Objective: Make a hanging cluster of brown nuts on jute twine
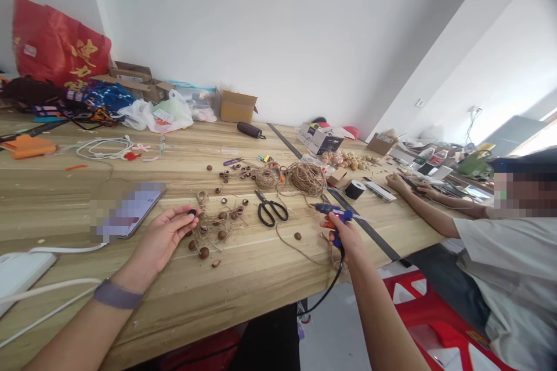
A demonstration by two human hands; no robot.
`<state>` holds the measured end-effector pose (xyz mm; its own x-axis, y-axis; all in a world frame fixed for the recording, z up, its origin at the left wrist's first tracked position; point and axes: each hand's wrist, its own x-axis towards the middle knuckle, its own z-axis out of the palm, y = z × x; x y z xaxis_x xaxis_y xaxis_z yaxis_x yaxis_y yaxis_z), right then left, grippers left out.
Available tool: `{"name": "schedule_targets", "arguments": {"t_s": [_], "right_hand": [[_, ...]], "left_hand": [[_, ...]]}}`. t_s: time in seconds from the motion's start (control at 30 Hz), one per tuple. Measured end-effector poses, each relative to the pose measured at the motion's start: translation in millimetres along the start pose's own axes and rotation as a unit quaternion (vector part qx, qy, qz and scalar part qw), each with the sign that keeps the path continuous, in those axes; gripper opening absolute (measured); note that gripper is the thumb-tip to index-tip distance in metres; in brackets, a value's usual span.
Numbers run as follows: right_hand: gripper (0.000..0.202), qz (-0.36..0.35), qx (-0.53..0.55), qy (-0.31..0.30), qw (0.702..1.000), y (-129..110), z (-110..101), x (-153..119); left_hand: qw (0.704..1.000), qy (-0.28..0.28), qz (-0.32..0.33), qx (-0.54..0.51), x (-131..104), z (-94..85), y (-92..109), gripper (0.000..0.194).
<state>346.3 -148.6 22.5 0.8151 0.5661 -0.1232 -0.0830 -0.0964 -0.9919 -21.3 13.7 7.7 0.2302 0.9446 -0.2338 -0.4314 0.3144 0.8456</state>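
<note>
Blue plastic shows in your right hand (348, 235), whose fingers are wrapped around the grip of a glue gun (345, 215); its nozzle points leftward above the tabletop (243, 295), and a black cable (333, 287) drops from its handle toward the near edge. Your left hand (167, 235) is nearly closed, thumb and fingertips pinching a small dark brown piece (192, 212), too small to make out exactly. Just beside that pinch, brown nuts (203, 253) and open shells (224, 200) lie loosely scattered among thin strands of twine, some close to your fingers. Between your two hands, but farther from you, black-handled scissors (272, 208) lie flat with their blades apart, touching neither hand. One lone nut (297, 236) sits nearer the glue gun, close to a loose strand of twine (287, 240) that curves across the wood. Beyond the scissors you have a large twine coil (307, 178) with a smaller coil (266, 177) just to its left. Past your right hand stands a black roll (354, 189), near a long dark strip (369, 235) set along the surface. Farther right, a person in a pale shirt (509, 261) sits with both forearms on the tabletop.
</note>
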Motion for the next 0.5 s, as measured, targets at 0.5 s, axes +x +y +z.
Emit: {"name": "schedule_targets", "arguments": {"t_s": [0.5], "right_hand": [[0.03,-0.067,0.074,-0.37,0.924,-22.8,171.6,-66.1]], "left_hand": [[0.991,-0.01,0.114,0.063,-2.9,4.7,2.7,0.033]]}}
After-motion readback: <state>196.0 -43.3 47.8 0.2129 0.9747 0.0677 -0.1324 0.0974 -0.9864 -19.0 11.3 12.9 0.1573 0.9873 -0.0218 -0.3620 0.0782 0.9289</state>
